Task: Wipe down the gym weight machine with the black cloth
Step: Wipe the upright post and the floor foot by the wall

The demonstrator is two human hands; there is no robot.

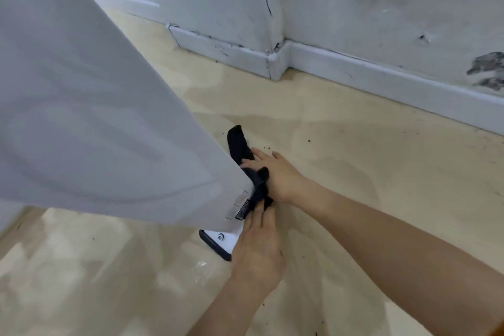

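The gym weight machine's white side panel (103, 106) fills the left of the view and slants down to its lower corner. There the black cloth (259, 187) is bunched against the panel's edge. My right hand (281, 174) grips the cloth's upper part, its fingers reaching onto the panel. My left hand (259, 243) comes from below, and its straight fingers press the cloth's lower end against the edge beside a small label (242, 211). Below sits the machine's white base bracket (225, 240) with a bolt and a black foot.
A black rounded end piece (237, 142) sticks out on the floor just beyond my right hand. The beige floor (354, 161) carries dark crumbs. A scuffed white wall with a skirting board (381, 82) runs close behind and juts out at a corner (274, 63).
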